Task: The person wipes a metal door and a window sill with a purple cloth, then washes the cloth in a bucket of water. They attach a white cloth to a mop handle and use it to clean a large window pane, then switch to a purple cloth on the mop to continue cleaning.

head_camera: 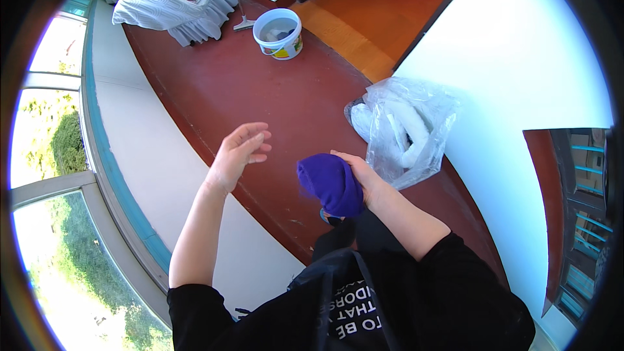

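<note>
A bunched purple cloth (329,183) is in my right hand (358,175), whose fingers curl around its upper right side. My left hand (242,148) is raised to the left of the cloth, apart from it, its fingers slightly bent and holding nothing. Beyond both hands a white plastic bucket (278,34) stands on the dark red floor, with liquid and some cloth inside. To the right, near the wall, lies a clear plastic bag (414,131) with white fluffy material in it.
A chair with a white cover (195,9) stands at the upper left, some fabric on its seat. A floor squeegee (243,24) leans beside the bucket. Windows (53,131) line the left above a low white wall. A doorway opens at the top onto an orange-brown floor (380,14).
</note>
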Demonstrator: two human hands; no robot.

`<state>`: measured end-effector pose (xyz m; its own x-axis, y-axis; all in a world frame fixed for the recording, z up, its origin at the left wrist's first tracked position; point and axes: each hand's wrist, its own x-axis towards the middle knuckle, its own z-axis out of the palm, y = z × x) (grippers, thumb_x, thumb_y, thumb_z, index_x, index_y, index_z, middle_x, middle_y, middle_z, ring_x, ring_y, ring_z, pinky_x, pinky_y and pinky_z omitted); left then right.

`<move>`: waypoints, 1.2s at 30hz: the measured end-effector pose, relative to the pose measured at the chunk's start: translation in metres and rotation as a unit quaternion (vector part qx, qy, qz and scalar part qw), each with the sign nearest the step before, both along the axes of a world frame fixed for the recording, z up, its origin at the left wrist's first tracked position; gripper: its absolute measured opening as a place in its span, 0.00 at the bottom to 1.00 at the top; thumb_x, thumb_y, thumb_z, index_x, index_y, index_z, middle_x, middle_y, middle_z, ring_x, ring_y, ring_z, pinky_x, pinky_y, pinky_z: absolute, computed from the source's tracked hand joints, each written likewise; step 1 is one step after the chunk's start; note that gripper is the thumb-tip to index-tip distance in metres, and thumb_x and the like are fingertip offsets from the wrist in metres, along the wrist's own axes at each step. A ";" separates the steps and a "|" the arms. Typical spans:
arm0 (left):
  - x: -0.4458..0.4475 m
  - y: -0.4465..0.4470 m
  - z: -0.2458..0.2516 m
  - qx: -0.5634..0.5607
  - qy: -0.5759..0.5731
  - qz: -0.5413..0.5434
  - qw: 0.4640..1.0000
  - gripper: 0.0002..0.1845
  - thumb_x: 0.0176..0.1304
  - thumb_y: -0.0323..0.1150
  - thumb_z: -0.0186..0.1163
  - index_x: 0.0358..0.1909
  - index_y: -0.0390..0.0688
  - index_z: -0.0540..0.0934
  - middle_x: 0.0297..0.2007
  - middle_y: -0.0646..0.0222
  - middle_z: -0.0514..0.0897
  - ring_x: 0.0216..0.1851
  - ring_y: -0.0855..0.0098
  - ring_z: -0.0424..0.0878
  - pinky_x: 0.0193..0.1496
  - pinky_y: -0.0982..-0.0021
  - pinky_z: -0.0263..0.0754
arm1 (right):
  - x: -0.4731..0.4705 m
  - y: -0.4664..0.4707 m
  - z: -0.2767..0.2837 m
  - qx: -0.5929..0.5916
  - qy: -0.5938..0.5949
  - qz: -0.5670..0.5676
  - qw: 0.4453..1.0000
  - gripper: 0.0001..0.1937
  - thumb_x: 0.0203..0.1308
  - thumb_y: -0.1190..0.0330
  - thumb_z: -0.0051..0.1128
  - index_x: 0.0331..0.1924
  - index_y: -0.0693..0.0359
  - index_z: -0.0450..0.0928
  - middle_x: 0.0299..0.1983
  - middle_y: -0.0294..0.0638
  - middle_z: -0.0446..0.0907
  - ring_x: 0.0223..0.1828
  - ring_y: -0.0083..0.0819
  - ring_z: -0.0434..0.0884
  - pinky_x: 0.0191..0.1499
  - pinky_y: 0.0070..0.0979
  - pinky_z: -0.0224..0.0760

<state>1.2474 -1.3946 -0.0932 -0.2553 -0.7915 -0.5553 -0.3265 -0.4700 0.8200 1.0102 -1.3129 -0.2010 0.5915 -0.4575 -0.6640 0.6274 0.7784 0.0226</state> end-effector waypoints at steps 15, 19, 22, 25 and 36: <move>0.000 -0.136 -0.071 0.185 0.118 0.074 0.973 0.41 0.50 0.33 0.69 0.64 0.41 0.58 0.54 0.60 0.71 0.56 0.65 0.71 0.58 0.63 0.68 | 0.095 -0.192 -0.012 -0.158 0.100 -0.112 0.976 0.15 0.67 0.62 0.45 0.52 0.61 0.70 0.48 0.38 0.73 0.53 0.27 0.70 0.57 0.27 0.61; 0.034 -0.193 -0.074 0.238 0.167 0.150 0.945 0.29 0.49 0.25 0.61 0.57 0.42 0.67 0.44 0.63 0.78 0.45 0.67 0.78 0.52 0.66 0.74 | 0.102 -0.254 0.015 -0.247 0.181 0.069 0.949 0.18 0.66 0.64 0.46 0.58 0.61 0.68 0.52 0.40 0.72 0.56 0.27 0.67 0.61 0.28 0.54; 0.058 -0.217 -0.073 0.236 0.167 0.185 0.939 0.27 0.48 0.22 0.58 0.54 0.41 0.69 0.42 0.63 0.79 0.43 0.66 0.79 0.52 0.64 0.75 | 0.114 -0.293 0.020 -0.272 0.178 0.116 0.939 0.18 0.65 0.66 0.48 0.57 0.62 0.69 0.51 0.40 0.74 0.55 0.27 0.68 0.60 0.27 0.56; 0.086 -0.245 -0.067 0.241 0.162 0.208 0.934 0.27 0.49 0.22 0.57 0.55 0.39 0.69 0.44 0.62 0.79 0.45 0.65 0.80 0.53 0.64 0.75 | 0.134 -0.321 0.015 -0.317 0.247 0.091 0.911 0.15 0.63 0.69 0.51 0.52 0.65 0.73 0.48 0.43 0.77 0.48 0.28 0.76 0.53 0.25 0.67; 0.227 -0.357 -0.078 0.180 0.128 0.295 0.930 0.20 0.54 0.25 0.57 0.51 0.33 0.72 0.42 0.56 0.81 0.40 0.63 0.83 0.45 0.64 0.80 | 0.153 -0.433 -0.032 -0.326 0.443 0.159 0.820 0.13 0.60 0.70 0.55 0.46 0.70 0.75 0.34 0.43 0.81 0.35 0.26 0.80 0.41 0.23 0.73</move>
